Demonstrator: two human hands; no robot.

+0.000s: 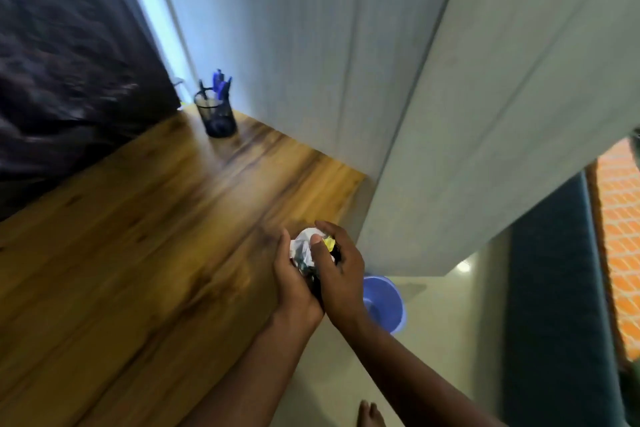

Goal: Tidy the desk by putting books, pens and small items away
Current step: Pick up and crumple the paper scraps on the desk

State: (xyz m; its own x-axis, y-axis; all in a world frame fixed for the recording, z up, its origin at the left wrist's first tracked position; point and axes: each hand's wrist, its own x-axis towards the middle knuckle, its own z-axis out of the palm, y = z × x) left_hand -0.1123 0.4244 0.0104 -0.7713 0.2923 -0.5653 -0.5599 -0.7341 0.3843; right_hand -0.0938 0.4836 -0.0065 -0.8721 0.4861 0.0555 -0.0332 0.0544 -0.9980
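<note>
Head view, listed left to right.

Dark curtain (62, 55): fills the upper left, behind the desk's far edge; blurred.

Wooden desk (138, 236): grain running diagonally, top bare apart from the item below.

Mesh pen holder (216, 116): upright near the desk's far corner by the white wall (277, 45), holding blue pens (221, 83) that stand above its rim.

Left hand (294, 284): at the desk's right edge, palm turned inward, fingers curled round the left side of the wad.

Crumpled wad of scraps (306, 248): white paper with a yellow bit and dark bits, clasped between both hands at the desk's right edge; what the pieces are cannot be told.

Right hand (341, 270): cupped over the wad's right side, thumb pressing the white paper on top, fingers curled round.

Blue bucket (388, 305): on the floor beside the desk, just beyond the right wrist, partly hidden by it.

Pale cabinet side (502, 114): rises to the right.

Bare toes (371, 414): bottom edge.
</note>
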